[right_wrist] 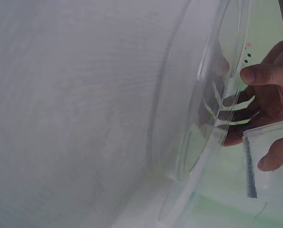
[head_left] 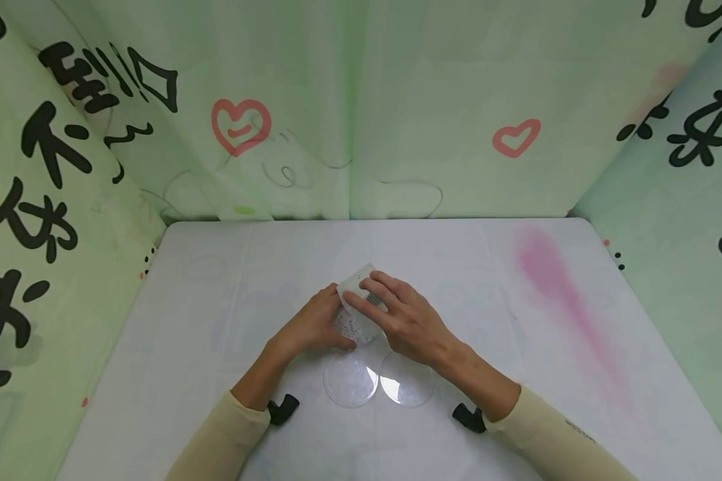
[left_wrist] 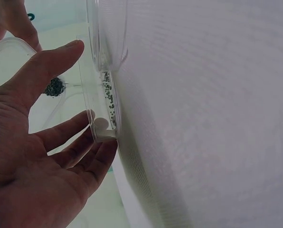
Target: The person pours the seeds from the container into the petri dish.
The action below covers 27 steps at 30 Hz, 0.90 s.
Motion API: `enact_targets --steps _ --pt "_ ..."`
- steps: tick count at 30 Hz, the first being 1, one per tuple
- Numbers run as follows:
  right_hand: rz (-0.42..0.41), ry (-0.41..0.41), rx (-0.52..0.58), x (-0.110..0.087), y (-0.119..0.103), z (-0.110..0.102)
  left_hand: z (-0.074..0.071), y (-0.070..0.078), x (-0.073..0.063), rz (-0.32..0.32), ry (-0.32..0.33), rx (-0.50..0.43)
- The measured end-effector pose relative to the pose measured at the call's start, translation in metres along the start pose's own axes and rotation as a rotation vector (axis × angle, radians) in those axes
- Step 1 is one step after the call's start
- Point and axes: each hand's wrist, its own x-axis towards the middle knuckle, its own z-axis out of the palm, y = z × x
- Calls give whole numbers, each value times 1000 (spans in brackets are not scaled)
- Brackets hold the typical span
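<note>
My left hand [head_left: 317, 322] grips the side of a shallow clear dish [head_left: 348, 327], thumb at the near rim and fingers at the far one. Dark granules [left_wrist: 109, 97] lie scattered along the bottom of that dish, and a small whitish round piece [left_wrist: 101, 125] shows at its end by the fingertips. Above the dish, my right hand [head_left: 405, 317] holds a clear flat container [head_left: 350, 286] tilted, its thumb [right_wrist: 274, 159] against the wall. A heap of dark granules [left_wrist: 54, 87] sits inside that container. Its lower part is hidden in the head view.
Two clear round dishes or lids lie side by side nearer me, one on the left [head_left: 351, 384] and one on the right [head_left: 407, 391]. The white table [head_left: 216, 414] has a pink stain [head_left: 553, 280] at right. Green curtains [head_left: 421, 80] enclose its back and sides.
</note>
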Motion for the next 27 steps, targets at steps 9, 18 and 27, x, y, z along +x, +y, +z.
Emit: enact_targets --steps 9,18,27 --pt "-10 3 -18 -1 0 0 1 -2 1 14 8 -4" --pt "-10 -4 -18 0 0 -2 0 -1 0 7 5 -39" --pt "-19 -4 -15 0 0 -3 0 -1 0 12 5 -39"
